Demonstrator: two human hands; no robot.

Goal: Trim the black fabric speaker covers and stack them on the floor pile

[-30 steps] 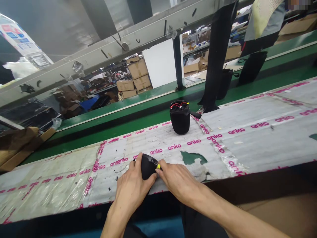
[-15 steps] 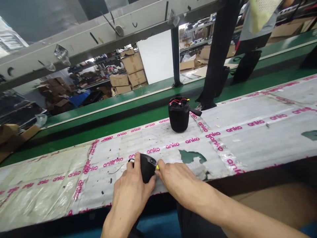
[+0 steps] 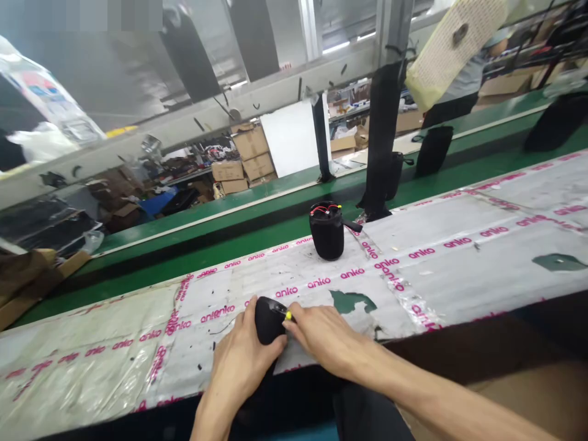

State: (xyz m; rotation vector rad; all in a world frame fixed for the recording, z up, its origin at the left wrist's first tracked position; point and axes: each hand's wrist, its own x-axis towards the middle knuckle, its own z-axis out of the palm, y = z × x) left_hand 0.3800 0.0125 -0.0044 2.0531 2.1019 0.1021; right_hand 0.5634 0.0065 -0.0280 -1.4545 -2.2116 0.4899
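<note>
The black, rounded, cloth-covered case (image 3: 268, 321) is at the near edge of the white-sheeted tabletop with pink-lettered tape (image 3: 463, 269), tilted within the left hand (image 3: 239, 352). The left grip is clamped on it, fingers over the far side and thumb along the near side; whether its underside rests on the sheet cannot be told. The right hand (image 3: 321, 334) has thumb and forefinger pinched together on a small bright-yellow piece (image 3: 288, 315), right against the smooth dark panel (image 3: 274, 305) of the case. Whatever continues from the yellow piece is hidden by the fingers.

The case is probably light to moderate in weight and stiff beneath its cloth, which should give good friction; the smooth panel looks more slippery. The broad cloth sides seem the best hold, leaving the panel free.

Farther back, an upright black cloth-covered cylinder (image 3: 327, 240) stands on the sheet, thin red wires (image 3: 320, 209) exposed at its top. Those look fragile, so its lower sides would be safer to hold than its rim.
</note>
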